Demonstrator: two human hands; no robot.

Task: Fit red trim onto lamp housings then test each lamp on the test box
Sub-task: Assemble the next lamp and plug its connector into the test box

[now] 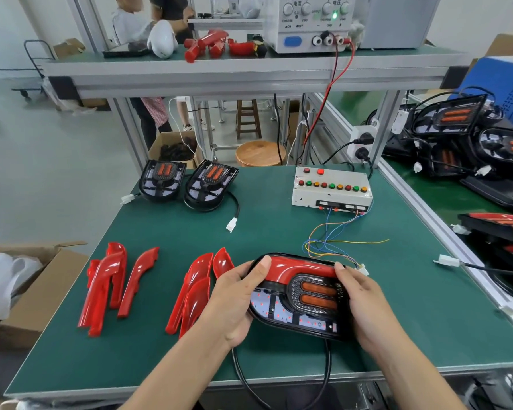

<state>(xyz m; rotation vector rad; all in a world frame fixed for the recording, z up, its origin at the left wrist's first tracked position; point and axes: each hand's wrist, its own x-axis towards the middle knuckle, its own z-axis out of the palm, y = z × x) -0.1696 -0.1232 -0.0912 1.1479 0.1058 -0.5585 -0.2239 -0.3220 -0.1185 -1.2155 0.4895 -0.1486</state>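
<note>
Both hands, left hand (237, 294) and right hand (362, 300), grip lamp housing (302, 303) near table's (279, 232) front edge.

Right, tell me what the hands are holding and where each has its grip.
Both hold one lamp housing: left hand on its left end, right hand on its right end, thumbs on the red trim.

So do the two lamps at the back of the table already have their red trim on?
No, the two lamp housings show bare black edges, and loose red trim pieces lie on the green mat.
</note>
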